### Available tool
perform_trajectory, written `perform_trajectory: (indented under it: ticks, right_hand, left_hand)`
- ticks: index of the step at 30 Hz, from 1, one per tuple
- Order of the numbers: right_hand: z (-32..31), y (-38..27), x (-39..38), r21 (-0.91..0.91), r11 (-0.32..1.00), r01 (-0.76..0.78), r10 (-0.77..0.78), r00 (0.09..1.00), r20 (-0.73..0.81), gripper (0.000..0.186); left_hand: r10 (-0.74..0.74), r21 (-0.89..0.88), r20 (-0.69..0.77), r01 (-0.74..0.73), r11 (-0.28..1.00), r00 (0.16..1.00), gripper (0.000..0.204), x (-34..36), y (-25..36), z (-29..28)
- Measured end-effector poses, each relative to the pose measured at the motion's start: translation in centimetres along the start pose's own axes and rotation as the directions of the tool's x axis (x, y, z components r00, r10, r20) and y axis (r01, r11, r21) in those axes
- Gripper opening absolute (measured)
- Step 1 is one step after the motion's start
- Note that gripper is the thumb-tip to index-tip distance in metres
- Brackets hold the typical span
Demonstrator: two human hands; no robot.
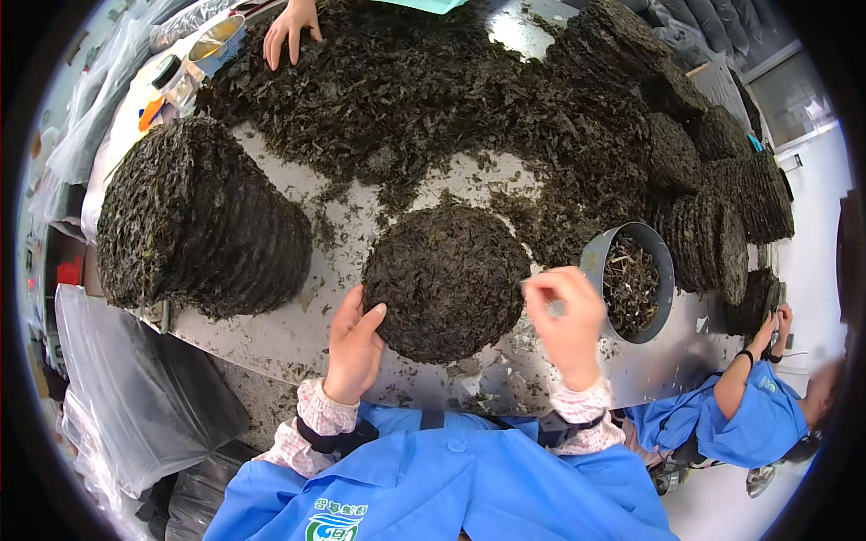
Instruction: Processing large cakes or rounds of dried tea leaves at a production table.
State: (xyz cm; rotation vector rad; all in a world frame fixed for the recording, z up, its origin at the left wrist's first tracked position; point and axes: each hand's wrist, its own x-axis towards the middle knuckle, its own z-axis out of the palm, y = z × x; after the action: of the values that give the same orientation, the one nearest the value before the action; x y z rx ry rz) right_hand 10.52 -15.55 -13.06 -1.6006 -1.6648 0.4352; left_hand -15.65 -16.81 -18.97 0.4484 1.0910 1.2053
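Note:
A round, flat cake of dried dark seaweed point(448, 281) lies on the metal table in front of me. My left hand point(354, 347) grips its lower left edge, the thumb on top and the fingers along the side. At the cake's right edge is my right hand point(568, 311), slightly blurred, with thumb and forefinger curled together in a pinch. Whatever may be between those fingertips is too small to make out. Just right of that hand stands a round grey metal container point(666, 311) holding light straw-like scraps and seaweed bits.
A tall stack of seaweed cakes point(198, 225) leans at the left; more stacks point(704, 216) line the right. Loose seaweed point(406, 108) is heaped across the far side, where another person's hand point(293, 32) rests. A co-worker in blue point(749, 410) handles a cake at the right.

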Motion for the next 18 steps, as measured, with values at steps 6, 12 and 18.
perform_trajectory:
  ticks: [6, 12, 18]
  right_hand:
    - [-8.5, 8.5, -2.6, -0.343, 0.873, -0.346, 0.228, 0.912, -0.34, 0.009]
    - [-5.5, 4.7, -1.6, -0.182, 0.963, -0.2, 0.154, 0.959, -0.238, 0.016]
    - [0.1, 0.7, 1.2, 0.26, 0.951, -0.166, 0.165, 0.986, 0.025, 0.013]
  left_hand:
    - [-0.039, -0.057, 0.04, 0.042, 0.997, 0.998, 0.061, -0.1, 0.6, -0.2]
    - [-0.039, -0.112, 0.15, 0.056, 0.992, 0.988, 0.048, 0.4, 0.6, -1.1]
    - [-0.015, -0.158, 0.162, 0.041, 0.987, 0.987, 0.044, -0.6, 1.8, 0.1]
